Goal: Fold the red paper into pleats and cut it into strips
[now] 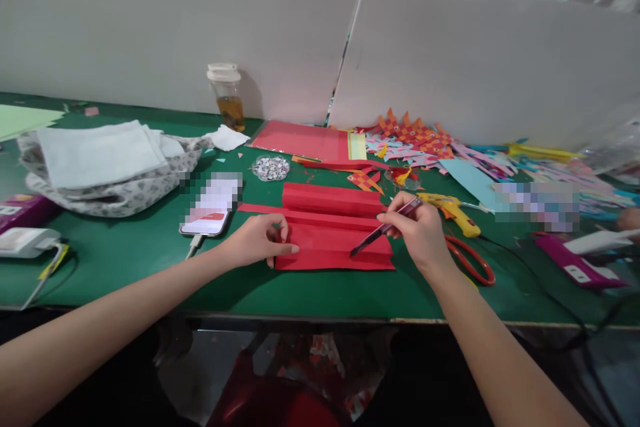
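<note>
A folded sheet of red paper (pixel 334 230) lies on the green table (pixel 150 247) in front of me. My left hand (pixel 260 240) presses down on the sheet's left edge, fingers curled together on it. My right hand (pixel 417 230) is closed around a thin dark craft knife (pixel 383 230), held like a pen, with its tip touching the red paper near the lower right part of the sheet.
Red-handled scissors (pixel 473 260) and a yellow glue gun (pixel 450 208) lie right of my hand. A phone (pixel 207 220) on a cable, a dish of googly eyes (pixel 271 167), a jar (pixel 227 97), a cloth bag (pixel 110 173), woven paper fish (pixel 410 137) and paper strips surround the sheet.
</note>
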`<state>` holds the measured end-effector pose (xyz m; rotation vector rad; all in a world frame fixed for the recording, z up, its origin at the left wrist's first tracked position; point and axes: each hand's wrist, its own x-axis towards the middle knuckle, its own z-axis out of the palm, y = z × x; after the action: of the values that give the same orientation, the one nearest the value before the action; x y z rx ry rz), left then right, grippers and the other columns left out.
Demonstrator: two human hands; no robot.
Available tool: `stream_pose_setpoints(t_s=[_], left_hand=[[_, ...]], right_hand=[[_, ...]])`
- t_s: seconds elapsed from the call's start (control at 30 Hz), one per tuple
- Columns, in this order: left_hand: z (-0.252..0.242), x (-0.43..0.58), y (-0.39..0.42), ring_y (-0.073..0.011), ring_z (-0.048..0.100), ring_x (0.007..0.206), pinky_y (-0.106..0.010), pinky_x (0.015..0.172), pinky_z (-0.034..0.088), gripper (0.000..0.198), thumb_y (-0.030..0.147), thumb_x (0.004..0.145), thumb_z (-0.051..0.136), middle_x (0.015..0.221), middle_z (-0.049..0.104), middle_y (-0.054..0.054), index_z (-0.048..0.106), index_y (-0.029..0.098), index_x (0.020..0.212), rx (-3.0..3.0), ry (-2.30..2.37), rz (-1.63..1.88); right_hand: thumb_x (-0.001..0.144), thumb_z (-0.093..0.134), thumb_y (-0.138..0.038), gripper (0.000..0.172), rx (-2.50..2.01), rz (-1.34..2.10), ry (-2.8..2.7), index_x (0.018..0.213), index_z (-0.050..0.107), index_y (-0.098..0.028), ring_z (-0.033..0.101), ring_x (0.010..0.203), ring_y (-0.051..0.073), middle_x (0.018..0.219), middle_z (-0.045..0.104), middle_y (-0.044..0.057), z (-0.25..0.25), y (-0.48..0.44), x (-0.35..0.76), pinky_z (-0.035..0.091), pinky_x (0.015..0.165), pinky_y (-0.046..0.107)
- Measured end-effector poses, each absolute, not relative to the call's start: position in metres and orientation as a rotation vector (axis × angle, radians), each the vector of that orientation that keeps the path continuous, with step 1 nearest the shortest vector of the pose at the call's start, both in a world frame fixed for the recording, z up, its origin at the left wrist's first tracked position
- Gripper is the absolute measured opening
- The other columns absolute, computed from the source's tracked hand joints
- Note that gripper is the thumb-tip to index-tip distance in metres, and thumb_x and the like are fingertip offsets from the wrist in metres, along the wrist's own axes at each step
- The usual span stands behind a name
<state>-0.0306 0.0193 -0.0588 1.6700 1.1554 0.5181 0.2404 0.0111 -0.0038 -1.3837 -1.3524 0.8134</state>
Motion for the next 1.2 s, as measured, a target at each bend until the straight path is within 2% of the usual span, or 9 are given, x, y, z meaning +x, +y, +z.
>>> stream_pose_setpoints(t_s=[0.2,0.4,0.73,0.97,1.2], left_hand=[[-0.059,-0.027,0.015,-0.0100,0.056,0.041,-0.018,0.038,0.036,0.042,0.043,0.062,0.072,0.049,0.053,0.008,0.038,0.020,0.070,1.672,1.183,0.560],[-0.060,-0.031,0.020,-0.0134,0.061,0.047,-0.019,0.042,0.038,0.038,0.040,0.062,0.072,0.052,0.056,0.006,0.041,0.019,0.072,1.644,1.144,0.487],[-0.064,-0.033,0.023,-0.0128,0.060,0.045,-0.019,0.041,0.038,0.036,0.036,0.061,0.073,0.050,0.055,0.006,0.043,0.019,0.073,1.603,1.090,0.509],[-0.063,-0.033,0.021,-0.0129,0.061,0.048,-0.019,0.043,0.039,0.035,0.037,0.063,0.070,0.055,0.057,0.004,0.042,0.019,0.074,1.643,1.094,0.496],[-0.058,-0.029,0.016,-0.0084,0.054,0.046,-0.018,0.042,0.042,0.033,0.031,0.063,0.071,0.052,0.048,0.008,0.042,0.019,0.072,1.629,1.105,0.547]], right_hand=[[0.066,0.071,-0.030,0.021,-1.192,1.021,-1.501,0.062,0.054,-0.018,0.056,0.046,0.011,0.051,0.060,-0.001,-0.003,0.004,0.227,0.045,0.047,0.022],[0.067,0.072,-0.031,0.018,-1.183,1.072,-1.732,0.068,0.060,-0.018,0.062,0.057,0.014,0.063,0.065,0.002,-0.007,-0.001,0.218,0.048,0.055,0.024],[0.071,0.067,-0.038,0.020,-1.214,0.995,-1.867,0.069,0.061,-0.019,0.058,0.056,0.014,0.064,0.064,0.001,-0.010,-0.005,0.208,0.044,0.055,0.025],[0.072,0.066,-0.035,0.016,-1.200,1.023,-1.938,0.074,0.066,-0.019,0.057,0.065,0.016,0.070,0.066,0.002,-0.013,-0.006,0.203,0.043,0.061,0.026],[0.073,0.065,-0.037,0.018,-1.211,1.021,-1.924,0.074,0.067,-0.020,0.058,0.064,0.016,0.068,0.066,0.002,-0.018,-0.005,0.209,0.044,0.061,0.027]])
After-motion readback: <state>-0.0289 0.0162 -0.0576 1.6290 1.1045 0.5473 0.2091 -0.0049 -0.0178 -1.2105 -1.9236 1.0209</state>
